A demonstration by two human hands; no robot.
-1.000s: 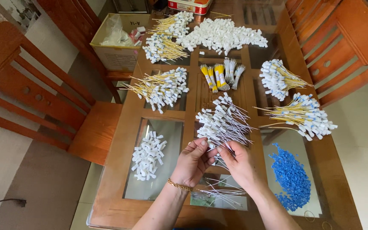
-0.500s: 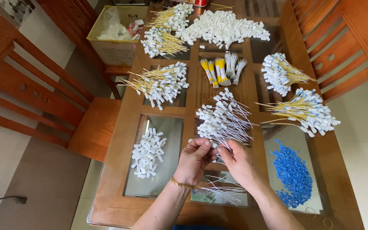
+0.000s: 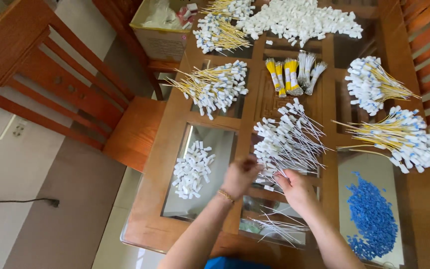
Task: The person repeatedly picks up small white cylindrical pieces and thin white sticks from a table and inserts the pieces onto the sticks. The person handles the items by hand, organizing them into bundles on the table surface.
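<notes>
White wires (image 3: 288,142) with little white tags on their ends lie fanned in a bundle on the desk (image 3: 172,149), just beyond my fingertips, and both my hands are into the near end of that bundle. I judge they are spread loose like this so I can pick single strands out without dragging the rest along. My left hand (image 3: 240,175) is curled, fingers pinched at the bundle's near edge; it is blurred, so I cannot tell just how many wires it has. My right hand (image 3: 297,188) is cupped palm down, fingers closed on a few thin strands that run back under it. Both forearms come up from below and meet in a narrow V, wrists raised off the glass, a gold bracelet (image 3: 226,196) on the left one.

Below my right hand lies a thin scatter of bare wires (image 3: 279,228). Left of my left hand sits a heap of loose white tags (image 3: 191,169); right of my right hand, a heap of blue pieces (image 3: 372,216). Farther off, yellow-wired bundles (image 3: 214,87) lie sorted in separate piles, probably to keep kinds apart.
</notes>
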